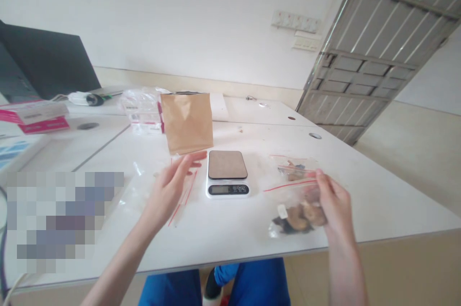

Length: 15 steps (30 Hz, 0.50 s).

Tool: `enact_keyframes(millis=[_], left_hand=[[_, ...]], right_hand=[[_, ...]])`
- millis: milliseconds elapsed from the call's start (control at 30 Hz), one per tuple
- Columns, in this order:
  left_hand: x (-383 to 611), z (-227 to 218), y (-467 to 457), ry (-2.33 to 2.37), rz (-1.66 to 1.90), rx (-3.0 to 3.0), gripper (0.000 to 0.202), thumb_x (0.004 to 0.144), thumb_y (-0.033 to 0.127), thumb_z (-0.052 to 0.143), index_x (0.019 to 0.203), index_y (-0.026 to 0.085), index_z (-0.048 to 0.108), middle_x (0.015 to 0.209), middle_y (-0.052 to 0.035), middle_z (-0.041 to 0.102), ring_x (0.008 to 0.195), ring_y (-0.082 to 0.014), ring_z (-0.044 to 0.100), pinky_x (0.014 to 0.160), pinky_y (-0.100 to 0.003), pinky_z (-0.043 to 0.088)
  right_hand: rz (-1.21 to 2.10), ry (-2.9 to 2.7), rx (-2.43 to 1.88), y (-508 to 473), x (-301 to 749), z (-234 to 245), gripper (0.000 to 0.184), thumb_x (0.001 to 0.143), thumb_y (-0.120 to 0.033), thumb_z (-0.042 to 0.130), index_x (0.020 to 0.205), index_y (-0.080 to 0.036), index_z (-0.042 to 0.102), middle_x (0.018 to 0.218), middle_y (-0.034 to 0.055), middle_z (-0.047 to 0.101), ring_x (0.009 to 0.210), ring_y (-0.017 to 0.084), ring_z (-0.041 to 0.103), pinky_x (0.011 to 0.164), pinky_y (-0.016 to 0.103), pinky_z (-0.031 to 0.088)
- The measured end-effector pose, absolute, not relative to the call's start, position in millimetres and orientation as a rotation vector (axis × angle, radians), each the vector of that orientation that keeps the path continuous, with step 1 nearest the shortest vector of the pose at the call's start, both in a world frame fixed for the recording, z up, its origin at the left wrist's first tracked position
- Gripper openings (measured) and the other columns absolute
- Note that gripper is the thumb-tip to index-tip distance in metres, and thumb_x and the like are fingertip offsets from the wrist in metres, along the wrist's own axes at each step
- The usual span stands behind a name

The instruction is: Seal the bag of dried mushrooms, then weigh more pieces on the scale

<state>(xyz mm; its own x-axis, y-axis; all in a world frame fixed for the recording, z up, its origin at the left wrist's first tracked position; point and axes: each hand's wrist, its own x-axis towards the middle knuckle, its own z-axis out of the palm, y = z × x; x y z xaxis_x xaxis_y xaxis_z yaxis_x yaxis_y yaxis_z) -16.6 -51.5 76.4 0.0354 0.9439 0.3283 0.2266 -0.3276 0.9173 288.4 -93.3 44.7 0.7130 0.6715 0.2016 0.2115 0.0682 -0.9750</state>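
My right hand pinches the upper corner of a clear zip bag with a red seal line and brown dried pieces inside. Just behind it lies a second, smaller zip bag with dark bits in it. My left hand is held with fingers stretched out, close to the left side of a white kitchen scale and holding nothing. Nothing rests on the scale's square plate. Under and beside my left hand are flat clear zip bags with red seal lines.
Behind the scale stands a brown paper bag. Plastic-wrapped boxes are to its left, and pink-and-white boxes sit farther left near a black monitor. A metal gate stands at the right. The table's front edge is near my legs.
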Motion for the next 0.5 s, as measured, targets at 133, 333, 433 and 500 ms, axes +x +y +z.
enact_keyframes(millis=[133, 333, 433, 500], left_hand=[[-15, 129, -39, 1.331, 1.544, 1.910, 0.039, 0.089, 0.038, 0.039, 0.114, 0.021, 0.063, 0.121, -0.0049, 0.063, 0.111, -0.0239, 0.056, 0.097, -0.038, 0.041], [0, 164, 8, 1.636, 1.730, 2.192, 0.044, 0.088, 0.027, 0.040, 0.132, 0.025, 0.047, 0.148, -0.0077, 0.032, 0.137, -0.0291, 0.028, 0.109, -0.050, 0.023], [-7, 155, 51, 1.742, 1.728, 2.165, 0.046, 0.088, 0.026, 0.041, 0.133, 0.028, 0.046, 0.153, -0.0059, 0.024, 0.142, -0.0321, 0.014, 0.110, -0.055, 0.016], [-18, 142, 80, 1.796, 1.657, 2.145, 0.044, 0.086, 0.025, 0.042, 0.130, 0.024, 0.049, 0.154, -0.0084, 0.023, 0.142, -0.0353, 0.011, 0.108, -0.061, 0.014]], right_hand=[[0.071, -0.788, -1.835, -91, 346, 52, 0.056, 0.070, -0.066, 0.054, 0.086, -0.014, 0.066, 0.066, 0.0132, 0.065, 0.068, 0.029, 0.063, 0.065, 0.042, 0.049], [-0.617, -1.038, -1.914, -94, 341, 23, 0.074, 0.085, -0.062, 0.028, 0.118, -0.002, 0.056, 0.117, 0.0284, 0.057, 0.117, 0.038, 0.049, 0.097, 0.054, 0.036], [-0.538, -1.224, -2.023, -97, 323, -6, 0.069, 0.087, -0.059, 0.025, 0.111, -0.006, 0.061, 0.120, 0.0262, 0.057, 0.116, 0.038, 0.050, 0.094, 0.053, 0.040], [-0.550, -1.357, -2.121, -97, 316, -21, 0.063, 0.089, -0.053, 0.024, 0.115, -0.006, 0.058, 0.125, 0.0264, 0.054, 0.117, 0.038, 0.050, 0.093, 0.055, 0.039]])
